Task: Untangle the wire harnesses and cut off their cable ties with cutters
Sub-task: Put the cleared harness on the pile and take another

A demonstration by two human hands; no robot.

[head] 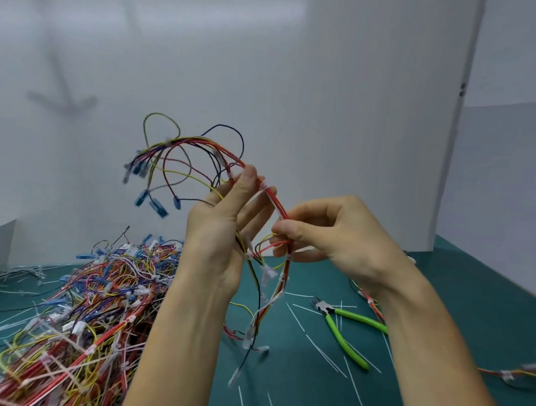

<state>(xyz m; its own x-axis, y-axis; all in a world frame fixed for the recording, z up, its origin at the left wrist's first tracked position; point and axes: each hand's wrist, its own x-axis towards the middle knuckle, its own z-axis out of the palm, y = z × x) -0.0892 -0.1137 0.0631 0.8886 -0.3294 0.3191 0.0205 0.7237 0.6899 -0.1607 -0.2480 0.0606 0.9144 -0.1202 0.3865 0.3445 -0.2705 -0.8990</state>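
I hold one wire harness [198, 144] up in the air, a bundle of red, yellow and dark wires bound by white cable ties, with blue terminals dangling at its left end. My left hand [225, 228] grips the bundle near its middle between thumb and fingers. My right hand [330, 233] pinches the same bundle lower down, where its wires hang toward the mat. The green-handled cutters [345, 327] lie on the green mat [299, 373] below my right forearm, touched by neither hand.
A large tangled pile of harnesses [80, 311] covers the mat at the left. Cut white cable ties [324, 352] are strewn around the cutters. More harness wires [517, 373] lie at the right edge. White walls [327, 82] enclose the back and right sides.
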